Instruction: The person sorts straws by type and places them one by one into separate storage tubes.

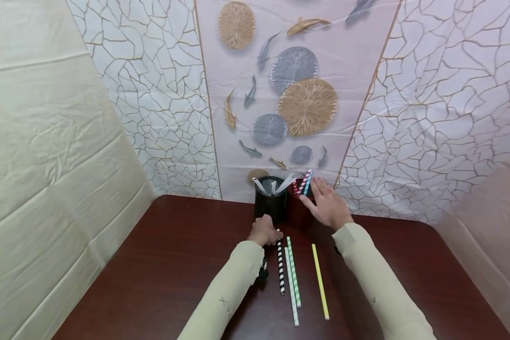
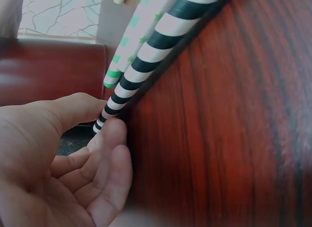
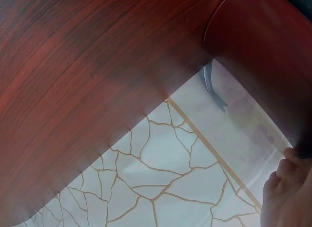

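Just 4 straws (image 1: 293, 276) on table (image 1: 153, 274), 2 cups (image 1: 270, 204), 2 hands (image 1: 264, 231).

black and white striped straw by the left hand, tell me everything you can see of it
The black-and-white striped paper straw is a slim straight tube ringed with even black and white bands. It lies flat on the dark red-brown wooden table, pointing toward the black cylindrical cup, beside a green-and-white straw. Its far end is pinched between thumb and fingertips of the left hand, shown close up in the left wrist view. It looks undamaged.
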A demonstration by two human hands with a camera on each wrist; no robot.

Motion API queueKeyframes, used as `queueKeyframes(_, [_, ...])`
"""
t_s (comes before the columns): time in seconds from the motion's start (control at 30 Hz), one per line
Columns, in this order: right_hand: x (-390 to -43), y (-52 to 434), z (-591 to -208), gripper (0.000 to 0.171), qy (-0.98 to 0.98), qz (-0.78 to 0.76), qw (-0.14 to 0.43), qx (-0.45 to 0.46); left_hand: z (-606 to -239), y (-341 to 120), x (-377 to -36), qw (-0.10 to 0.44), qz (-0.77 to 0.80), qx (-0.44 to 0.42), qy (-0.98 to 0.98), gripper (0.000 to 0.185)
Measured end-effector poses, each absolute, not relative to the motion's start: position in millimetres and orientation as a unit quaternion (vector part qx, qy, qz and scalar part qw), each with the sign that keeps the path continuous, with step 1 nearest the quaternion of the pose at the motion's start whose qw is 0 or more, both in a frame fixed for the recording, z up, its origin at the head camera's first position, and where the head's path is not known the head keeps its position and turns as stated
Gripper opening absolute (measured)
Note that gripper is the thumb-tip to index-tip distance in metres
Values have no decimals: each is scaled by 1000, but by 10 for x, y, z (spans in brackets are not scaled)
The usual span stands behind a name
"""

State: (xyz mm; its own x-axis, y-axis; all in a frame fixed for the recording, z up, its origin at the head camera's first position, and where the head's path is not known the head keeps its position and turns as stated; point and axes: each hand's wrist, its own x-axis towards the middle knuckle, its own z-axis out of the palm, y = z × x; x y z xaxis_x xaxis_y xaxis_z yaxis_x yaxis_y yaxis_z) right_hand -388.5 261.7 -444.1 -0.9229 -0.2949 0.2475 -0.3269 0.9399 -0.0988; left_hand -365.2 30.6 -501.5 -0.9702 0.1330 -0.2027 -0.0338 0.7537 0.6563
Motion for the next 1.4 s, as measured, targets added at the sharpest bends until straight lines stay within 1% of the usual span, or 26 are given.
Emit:
queueKeyframes(0.17, [-3886, 2616, -4448, 87, -979, 69, 113, 158, -4954, 248, -3652, 118, 352, 30, 928, 28])
queueKeyframes(0.27, [-3891, 2618, -4455, 87, -979, 70, 113, 157, -4883, 212, -3640, 100, 349, 42, 931, 28])
queueKeyframes(0.57, [-3899, 2619, -4453, 88, -979, 70, 112, 156, -4622, 60, -3520, 32, 374, 97, 922, 37])
queueKeyframes(0.77, [-3899, 2622, -4447, 88, -978, 73, 112, 157, -4366, -27, -3464, -24, 377, 139, 916, 38])
queueKeyframes(0.97, [-3912, 2625, -4446, 88, -979, 72, 111, 157, -4030, -54, -3386, -64, 381, 165, 908, 35])
queueKeyframes(1.2, [-3914, 2618, -4447, 90, -980, 71, 107, 151, -3703, -25, -3362, -133, 355, 178, 908, 23])
queueKeyframes(1.4, [-3913, 2616, -4441, 90, -980, 71, 103, 153, -3460, -2, -3376, -178, 363, 187, 895, 21])
